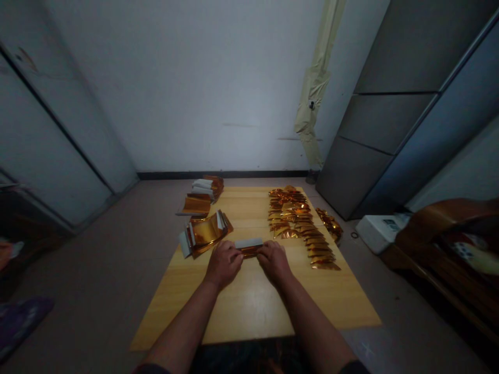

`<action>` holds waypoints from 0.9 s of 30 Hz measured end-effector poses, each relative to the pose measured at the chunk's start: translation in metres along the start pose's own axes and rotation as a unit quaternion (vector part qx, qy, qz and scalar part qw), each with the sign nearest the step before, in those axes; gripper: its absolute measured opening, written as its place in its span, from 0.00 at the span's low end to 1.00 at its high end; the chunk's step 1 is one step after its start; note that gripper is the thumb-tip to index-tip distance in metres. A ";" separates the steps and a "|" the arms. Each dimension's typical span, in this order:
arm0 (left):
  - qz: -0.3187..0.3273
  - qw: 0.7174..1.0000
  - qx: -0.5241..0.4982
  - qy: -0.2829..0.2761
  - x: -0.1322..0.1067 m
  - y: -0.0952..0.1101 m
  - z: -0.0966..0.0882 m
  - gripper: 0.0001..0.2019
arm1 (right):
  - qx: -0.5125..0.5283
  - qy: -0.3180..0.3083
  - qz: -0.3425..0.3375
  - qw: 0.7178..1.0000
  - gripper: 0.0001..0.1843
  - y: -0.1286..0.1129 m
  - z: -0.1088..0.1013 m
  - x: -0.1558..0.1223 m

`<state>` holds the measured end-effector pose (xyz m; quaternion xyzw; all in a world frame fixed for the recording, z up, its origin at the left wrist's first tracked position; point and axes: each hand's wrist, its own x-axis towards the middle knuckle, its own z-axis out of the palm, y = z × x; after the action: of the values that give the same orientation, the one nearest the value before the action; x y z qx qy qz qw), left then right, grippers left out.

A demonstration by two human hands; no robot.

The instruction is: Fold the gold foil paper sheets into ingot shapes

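Note:
Between my hands, just above or on the wooden table [249,306], is a partly folded sheet of gold foil paper [249,249] with a pale back showing along its far edge. My left hand [225,264] pinches its left end, and my right hand [274,259] pinches the right end. The fingers of both hands are closed on it. Left of my left hand lies a stack of curled gold foil sheets [206,231] with grey-white undersides. Rows of folded gold foil pieces [290,213] overlap one another on the table's right side.
More foil sheets [197,204] lie at the table's far left edge. Beyond the right edge sits a heap of gold foil pieces [330,224]. A white box [376,232] stands on the floor beside a wooden bench [440,249]. Behind it is a grey refrigerator [374,119].

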<state>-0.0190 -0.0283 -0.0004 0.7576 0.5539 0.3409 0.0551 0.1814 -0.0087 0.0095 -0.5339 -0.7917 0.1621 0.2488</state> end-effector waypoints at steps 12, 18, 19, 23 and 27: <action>-0.051 0.998 0.026 -0.009 0.004 -0.011 0.007 0.10 | -0.027 -0.007 0.073 0.997 0.10 -0.008 0.001 0.016; -0.099 0.994 0.054 -0.007 0.008 -0.009 0.010 0.08 | -0.046 0.000 0.100 0.994 0.08 -0.014 0.000 0.020; -0.104 0.993 0.060 -0.007 0.008 -0.008 0.010 0.08 | -0.048 0.002 0.104 0.993 0.08 -0.015 0.000 0.020; -0.122 0.989 0.086 -0.012 0.011 -0.005 0.011 0.10 | -0.054 0.010 0.115 0.992 0.06 -0.016 0.001 0.021; -0.152 0.981 0.112 -0.038 0.014 -0.002 0.010 0.10 | -0.056 0.013 0.123 0.991 0.05 -0.016 0.003 0.022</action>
<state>-0.0125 -0.0122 -0.0027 0.6784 0.6947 0.2353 0.0420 0.1608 0.0056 0.0200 -0.6423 -0.7247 0.1396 0.2069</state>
